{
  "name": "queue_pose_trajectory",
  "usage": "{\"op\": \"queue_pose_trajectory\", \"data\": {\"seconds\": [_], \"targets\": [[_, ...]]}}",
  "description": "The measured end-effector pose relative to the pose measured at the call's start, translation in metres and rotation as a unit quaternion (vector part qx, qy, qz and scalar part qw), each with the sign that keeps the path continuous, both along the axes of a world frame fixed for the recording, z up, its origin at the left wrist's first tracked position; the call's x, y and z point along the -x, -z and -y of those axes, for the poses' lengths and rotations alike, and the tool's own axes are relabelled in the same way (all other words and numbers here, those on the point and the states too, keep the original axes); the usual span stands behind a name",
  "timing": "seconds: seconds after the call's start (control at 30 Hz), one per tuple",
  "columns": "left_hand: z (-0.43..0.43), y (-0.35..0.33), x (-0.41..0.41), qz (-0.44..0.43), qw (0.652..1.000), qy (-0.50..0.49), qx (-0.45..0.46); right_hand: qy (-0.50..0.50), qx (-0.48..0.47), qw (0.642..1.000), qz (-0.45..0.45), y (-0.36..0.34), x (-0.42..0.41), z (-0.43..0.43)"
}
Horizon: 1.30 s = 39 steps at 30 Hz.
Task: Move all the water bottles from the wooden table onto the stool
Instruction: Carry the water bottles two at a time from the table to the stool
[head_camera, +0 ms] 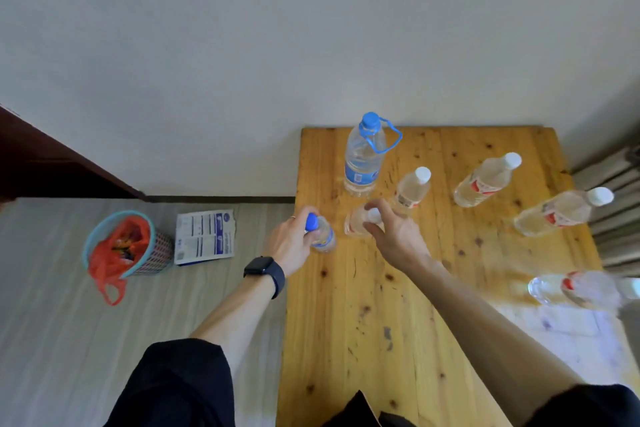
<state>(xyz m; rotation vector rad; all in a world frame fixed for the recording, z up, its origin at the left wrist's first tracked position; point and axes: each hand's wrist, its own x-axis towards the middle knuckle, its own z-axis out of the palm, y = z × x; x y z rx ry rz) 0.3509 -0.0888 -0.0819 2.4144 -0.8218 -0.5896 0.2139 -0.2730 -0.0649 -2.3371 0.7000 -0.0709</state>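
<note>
Several water bottles stand on the wooden table [363, 305]. My left hand [289, 243] grips a small blue-capped bottle [322, 234] at the table's left edge. My right hand [394, 236] reaches over a small white-capped bottle [358, 220], fingers spread around its top; whether they grip it is unclear. A large blue-capped bottle [363, 156] with a carry loop stands behind. Three white-capped bottles with red labels stand to the right [412, 191] [485, 180] [561, 211]. Another bottle [585, 289] is blurred at the right edge. No stool is in view.
A basket [138, 246] lined with a red plastic bag sits on the floor at the left, next to a printed sheet [204, 236]. A white wall runs behind the table. A radiator [616, 204] stands at the right edge.
</note>
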Motion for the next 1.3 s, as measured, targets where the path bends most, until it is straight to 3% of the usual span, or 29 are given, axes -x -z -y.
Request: {"op": "queue_pose_trajectory", "data": {"seconds": [0.1, 0.2, 0.3, 0.4, 0.57, 0.8, 0.97, 1.17, 1.3], "targets": [[-0.014, -0.008, 0.012, -0.008, 1.0, 0.017, -0.003, 0.069, 0.005, 0.998, -0.011, -0.003, 0.027, -0.02], [-0.025, -0.012, 0.028, -0.018, 0.995, 0.093, -0.018, 0.123, 0.065, 0.989, -0.058, -0.002, 0.054, -0.037], [-0.034, -0.011, 0.042, -0.018, 0.982, 0.183, -0.033, 0.14, 0.078, 0.982, -0.096, 0.004, 0.072, -0.054], [-0.039, -0.009, 0.049, -0.041, 0.976, 0.212, -0.018, 0.123, 0.107, 0.982, -0.094, 0.011, 0.082, -0.074], [-0.044, -0.002, 0.057, -0.043, 0.982, 0.181, 0.039, 0.165, 0.09, 0.979, -0.081, 0.015, 0.092, -0.093], [-0.042, 0.017, 0.072, -0.14, 0.986, 0.056, 0.071, 0.174, -0.123, 0.974, -0.082, 0.044, 0.1, -0.102], [-0.027, 0.032, 0.075, -0.151, 0.987, 0.005, 0.048, 0.197, -0.164, 0.965, -0.052, 0.059, 0.095, -0.103], [-0.027, 0.043, 0.072, -0.127, 0.99, 0.036, 0.038, 0.248, -0.154, 0.956, -0.023, 0.071, 0.089, -0.119], [-0.029, 0.034, 0.068, -0.111, 0.992, 0.058, 0.018, 0.321, -0.191, 0.928, -0.01, 0.061, 0.1, -0.128]]}}
